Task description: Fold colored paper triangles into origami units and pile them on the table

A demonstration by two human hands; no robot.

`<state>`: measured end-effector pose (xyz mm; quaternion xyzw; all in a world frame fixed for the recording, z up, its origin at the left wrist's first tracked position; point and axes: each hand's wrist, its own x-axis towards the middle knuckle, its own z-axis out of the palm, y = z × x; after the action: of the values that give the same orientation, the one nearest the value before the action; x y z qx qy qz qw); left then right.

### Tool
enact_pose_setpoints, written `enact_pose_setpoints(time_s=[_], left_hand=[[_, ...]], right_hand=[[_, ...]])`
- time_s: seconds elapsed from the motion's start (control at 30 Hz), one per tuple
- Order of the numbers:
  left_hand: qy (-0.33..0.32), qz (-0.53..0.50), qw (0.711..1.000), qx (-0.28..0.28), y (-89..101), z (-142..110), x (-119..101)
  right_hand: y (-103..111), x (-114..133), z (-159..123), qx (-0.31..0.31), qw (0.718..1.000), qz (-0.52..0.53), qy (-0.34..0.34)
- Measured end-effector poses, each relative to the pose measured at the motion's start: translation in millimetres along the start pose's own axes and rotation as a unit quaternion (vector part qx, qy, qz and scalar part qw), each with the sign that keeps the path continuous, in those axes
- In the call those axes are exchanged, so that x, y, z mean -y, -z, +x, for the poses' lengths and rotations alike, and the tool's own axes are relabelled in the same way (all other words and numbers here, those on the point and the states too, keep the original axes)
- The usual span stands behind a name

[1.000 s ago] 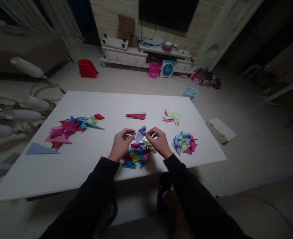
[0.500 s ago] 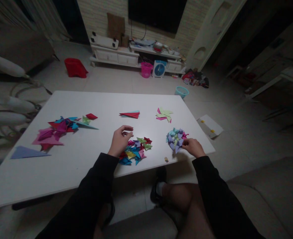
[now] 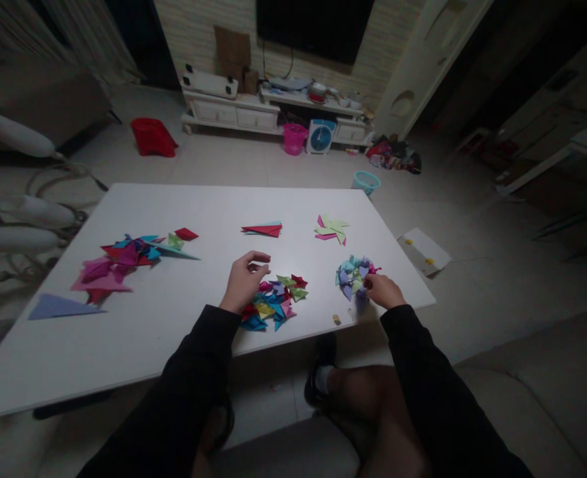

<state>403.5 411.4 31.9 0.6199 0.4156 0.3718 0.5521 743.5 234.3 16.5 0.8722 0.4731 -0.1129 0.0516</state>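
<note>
My left hand (image 3: 244, 282) rests on the white table (image 3: 184, 318) with fingers loosely curled and apart, holding nothing. It lies against the left side of a heap of small coloured folded paper pieces (image 3: 277, 302). My right hand (image 3: 384, 291) is closed in a pinch at the near edge of a second heap of folded pieces (image 3: 352, 273). A blurred purple folded piece (image 3: 361, 303) sits at its fingertips.
A pile of larger coloured paper triangles (image 3: 119, 257) and a purple triangle (image 3: 59, 307) lie at the table's left. A red triangle stack (image 3: 262, 230) and a green-pink pinwheel (image 3: 331, 228) lie farther back. A teal basket (image 3: 366, 180) and a white board (image 3: 425, 251) are on the floor.
Both hands held the purple piece over the middle heap a second ago. My right hand carried it right to the other heap; my left hand sank to the table.
</note>
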Motion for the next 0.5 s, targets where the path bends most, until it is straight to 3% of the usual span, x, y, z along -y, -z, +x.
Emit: enact_pose_setpoints(time_s=[0.17, 0.3, 0.4, 0.5], left_hand=[[-0.005, 0.004, 1.000, 0.003, 3.2, -5, 0], [-0.004, 0.023, 1.000, -0.016, 13.6, -1, 11], [0.022, 0.069, 0.996, -0.047, 38.1, 6, 26], [0.072, 0.155, 0.981, -0.087, 82.0, 13, 42]], right_hand=[[11, 55, -8, -0.072, 0.990, 0.056, 0.105], [12, 114, -21, -0.066, 0.971, 0.114, 0.202], [13, 156, -32, -0.048, 0.957, 0.133, 0.253], [10, 186, -37, -0.033, 0.954, 0.129, 0.268]])
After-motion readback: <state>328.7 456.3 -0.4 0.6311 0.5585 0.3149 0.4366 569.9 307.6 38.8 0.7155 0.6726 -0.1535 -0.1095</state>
